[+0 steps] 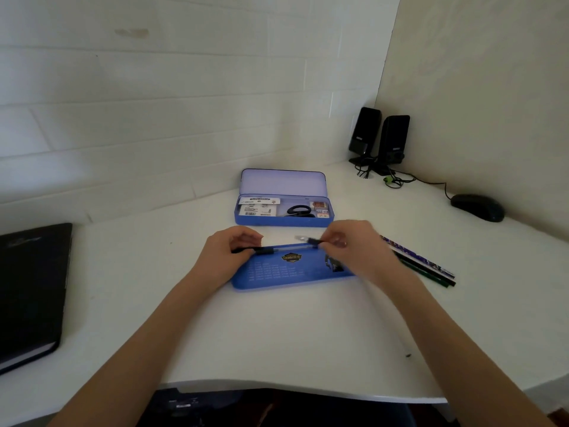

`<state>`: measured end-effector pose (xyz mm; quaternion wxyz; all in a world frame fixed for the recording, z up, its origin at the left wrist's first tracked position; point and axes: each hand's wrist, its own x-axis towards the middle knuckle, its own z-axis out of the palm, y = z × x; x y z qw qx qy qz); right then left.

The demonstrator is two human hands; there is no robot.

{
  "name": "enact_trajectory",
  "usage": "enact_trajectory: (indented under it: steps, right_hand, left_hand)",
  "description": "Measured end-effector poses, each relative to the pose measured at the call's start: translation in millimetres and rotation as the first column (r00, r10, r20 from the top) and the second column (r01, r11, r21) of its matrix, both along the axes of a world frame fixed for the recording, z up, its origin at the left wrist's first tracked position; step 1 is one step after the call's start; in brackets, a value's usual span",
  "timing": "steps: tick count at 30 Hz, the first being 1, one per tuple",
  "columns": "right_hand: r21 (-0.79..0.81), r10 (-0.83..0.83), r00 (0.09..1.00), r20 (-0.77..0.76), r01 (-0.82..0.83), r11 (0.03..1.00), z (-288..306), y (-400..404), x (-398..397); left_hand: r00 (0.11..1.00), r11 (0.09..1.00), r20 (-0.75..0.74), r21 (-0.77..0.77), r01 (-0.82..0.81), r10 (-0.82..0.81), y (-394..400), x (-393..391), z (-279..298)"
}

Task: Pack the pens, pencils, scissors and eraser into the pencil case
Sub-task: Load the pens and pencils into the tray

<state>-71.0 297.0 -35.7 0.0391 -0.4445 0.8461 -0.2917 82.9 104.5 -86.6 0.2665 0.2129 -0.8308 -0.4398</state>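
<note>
Notebook point(30, 291) far left on counter point(277, 334), not in play. Left hand point(228, 254) pinches pen point(286, 248) at its dark grip end; right hand point(348, 245) pinches the cap end, so the pen is held level over the near blue tray point(289, 272), probably being capped or lined up. Case point(283, 208) sits open just beyond, scissors point(298, 210) already inside. Pencils point(418, 263) lie right, still unpacked. Mouse point(477, 207), speakers point(380, 138) far right.
</note>
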Motion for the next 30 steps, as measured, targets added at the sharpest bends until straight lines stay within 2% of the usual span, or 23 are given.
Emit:
enact_trajectory:
  steps: [4,8,15,20,25,28,30]
  right_hand:
    - [0.070,0.261,0.965,0.000,-0.260,0.963,-4.9,-32.7,35.4]
    - [0.092,0.311,0.949,-0.042,-0.306,0.947,-15.7,-59.2,47.4]
    - [-0.017,0.128,0.970,-0.209,-0.134,0.991,-17.4,-67.2,46.5]
    - [-0.046,-0.078,0.988,-0.135,0.072,0.996,-5.7,-23.9,14.3]
    - [0.035,-0.323,0.943,-0.079,0.327,0.945,-4.1,32.0,-25.0]
    - [0.142,-0.387,0.921,-0.052,0.391,0.910,-9.7,50.6,-33.5]
    - [0.144,-0.401,0.916,0.001,0.397,0.906,-17.4,55.8,-32.1]
  left_hand:
    - [1.000,0.999,-0.013,0.026,0.022,-0.022,-1.9,1.1,2.2]
    - [0.997,0.989,-0.078,0.146,0.020,-0.009,-1.6,0.4,4.9]
    - [0.994,0.976,-0.058,0.191,0.101,-0.091,-3.1,2.5,4.4]
    - [0.996,0.992,-0.037,0.098,0.082,-0.078,-3.9,1.0,1.7]
    - [0.999,0.999,-0.028,-0.021,0.040,-0.040,-3.6,-1.0,-0.2]
    - [0.999,1.000,-0.045,-0.029,0.008,-0.010,-2.4,-1.8,0.2]
    - [0.998,1.000,-0.064,-0.002,-0.006,0.006,-1.4,-1.9,0.8]
